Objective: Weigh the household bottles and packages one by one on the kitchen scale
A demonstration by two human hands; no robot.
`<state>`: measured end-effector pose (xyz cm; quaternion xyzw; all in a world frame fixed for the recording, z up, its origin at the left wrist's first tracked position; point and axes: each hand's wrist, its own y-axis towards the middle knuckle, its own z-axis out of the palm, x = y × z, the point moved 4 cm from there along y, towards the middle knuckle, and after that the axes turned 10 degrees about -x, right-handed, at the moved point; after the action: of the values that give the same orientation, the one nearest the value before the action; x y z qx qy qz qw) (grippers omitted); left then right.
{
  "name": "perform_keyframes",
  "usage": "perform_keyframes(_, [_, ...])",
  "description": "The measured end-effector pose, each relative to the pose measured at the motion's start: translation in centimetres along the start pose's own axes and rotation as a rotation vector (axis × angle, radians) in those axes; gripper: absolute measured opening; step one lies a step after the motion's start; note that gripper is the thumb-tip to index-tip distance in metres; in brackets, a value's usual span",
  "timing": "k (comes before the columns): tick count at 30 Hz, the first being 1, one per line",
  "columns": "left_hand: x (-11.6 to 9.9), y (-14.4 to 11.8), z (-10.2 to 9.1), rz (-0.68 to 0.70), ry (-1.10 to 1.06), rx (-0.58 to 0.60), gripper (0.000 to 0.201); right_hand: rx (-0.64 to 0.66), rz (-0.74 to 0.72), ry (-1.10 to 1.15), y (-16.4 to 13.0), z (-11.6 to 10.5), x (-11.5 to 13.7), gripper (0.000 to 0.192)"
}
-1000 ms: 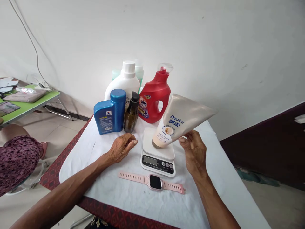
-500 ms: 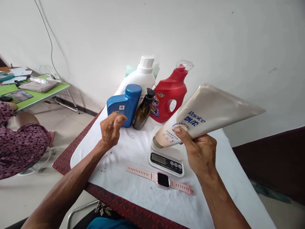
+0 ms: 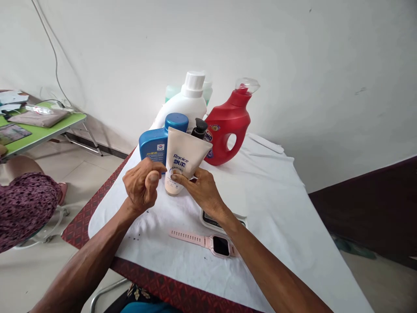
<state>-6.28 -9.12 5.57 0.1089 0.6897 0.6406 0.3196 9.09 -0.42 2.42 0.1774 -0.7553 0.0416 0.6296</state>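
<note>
My right hand [image 3: 201, 190] grips a cream Rejoice tube [image 3: 183, 161] standing cap-down on the white cloth, in front of the blue bottle [image 3: 159, 141] and the dark pump bottle [image 3: 199, 128]. My left hand [image 3: 142, 184] is at the tube's left side, fingers curled, thumb close to the tube; whether it touches is unclear. The white kitchen scale [image 3: 232, 198] lies to the right, partly hidden by my right forearm, with nothing on its platform. A pink smartwatch [image 3: 208, 242] lies flat near the table's front.
A white jug [image 3: 184, 106], a teal bottle [image 3: 171, 91] behind it and a red OMO detergent jug [image 3: 228, 123] stand at the back. The white cloth [image 3: 280, 208] covers a red patterned table. A green folding table [image 3: 45, 128] and a seated person's clothing [image 3: 22, 208] are at left.
My right hand carried the tube off the scale, leftward, and stood it upright by the blue bottle. My left hand rose from the cloth and came beside the tube.
</note>
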Motion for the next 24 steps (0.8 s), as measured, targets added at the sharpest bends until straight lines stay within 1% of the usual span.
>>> perform_keyframes(2, [-1.2,0.2,0.0,0.088,-0.03,0.055,0.046,0.015,-0.001,-0.011,0.1,-0.1,0.1,0.037])
perform_keyframes(4, [-2.3,0.1,0.4,0.144,-0.087,0.15,0.047,0.052,0.003,-0.019,-0.1,-0.4,0.2,0.037])
perform_keyframes(6, [-3.4,-0.4,0.9,0.173,-0.168,0.255,0.047,0.095,0.004,-0.043,-0.3,-1.1,0.6,0.039])
perform_keyframes(8, [-4.3,-1.4,1.7,0.189,-0.256,0.354,0.046,0.123,-0.015,-0.087,-0.4,-2.7,1.2,0.042])
perform_keyframes(10, [-5.1,-2.9,2.8,0.175,-0.301,0.485,0.046,0.084,-0.057,-0.131,0.3,-5.2,1.9,0.041])
perform_keyframes(12, [-5.5,-4.7,4.2,0.108,-0.277,0.644,0.046,-0.096,-0.112,-0.146,2.0,-8.7,2.4,0.034])
perform_keyframes(13, [-5.5,-5.7,4.8,0.052,-0.249,0.72,0.047,-0.21,-0.159,-0.15,3.1,-10.5,2.5,0.034])
perform_keyframes(14, [-5.5,-6.6,5.4,-0.014,-0.215,0.787,0.053,-0.342,-0.207,-0.169,4.4,-12.2,2.4,0.034])
perform_keyframes(15, [-5.3,-7.6,5.8,-0.084,-0.182,0.841,0.064,-0.474,-0.234,-0.193,5.7,-13.8,2.0,0.036])
perform_keyframes(16, [-5.1,-8.4,6.1,-0.152,-0.156,0.888,0.077,-0.589,-0.23,-0.211,7.0,-15.1,1.3,0.041])
perform_keyframes(17, [-4.9,-9.3,6.3,-0.213,-0.141,0.928,0.088,-0.678,-0.202,-0.224,8.3,-16.1,0.5,0.049])
perform_keyframes(18, [-4.7,-10.0,6.5,-0.266,-0.133,0.961,0.096,-0.712,-0.161,-0.236,9.5,-16.7,-0.4,0.056])
perform_keyframes(19, [-4.4,-10.6,6.5,-0.306,-0.133,0.99,0.103,-0.71,-0.135,-0.233,10.7,-16.9,-1.2,0.06])
perform_keyframes(21, [-4.0,-11.5,6.6,-0.343,-0.156,1.034,0.113,-0.596,-0.087,-0.182,12.5,-16.5,-2.6,0.062])
perform_keyframes(23, [-3.7,-11.9,6.8,-0.328,-0.197,1.055,0.118,-0.465,-0.07,-0.091,13.6,-15.7,-3.4,0.056])
perform_keyframes(24, [-3.6,-11.9,7.0,-0.314,-0.224,1.057,0.118,-0.419,-0.065,-0.035,13.9,-15.3,-3.7,0.053])
